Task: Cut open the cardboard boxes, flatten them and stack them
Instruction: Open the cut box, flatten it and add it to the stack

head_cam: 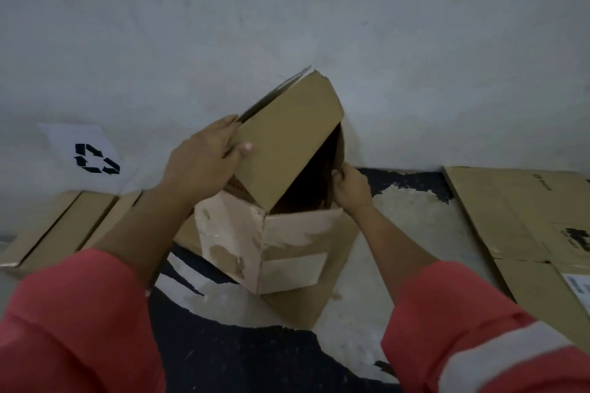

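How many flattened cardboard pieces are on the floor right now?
2: left sheet below the recycling sign, right sheet at the frame's right edge. More may lie hidden beneath either.

Two hands, the left hand [204, 163] and the right hand [351, 189], in two red sleeves [73, 322], grip one cardboard box [297, 242]. Flattened cardboard lies in two places, left cardboard [57, 226] and right cardboard [510, 217]. One recycling sign [86, 153] shows.
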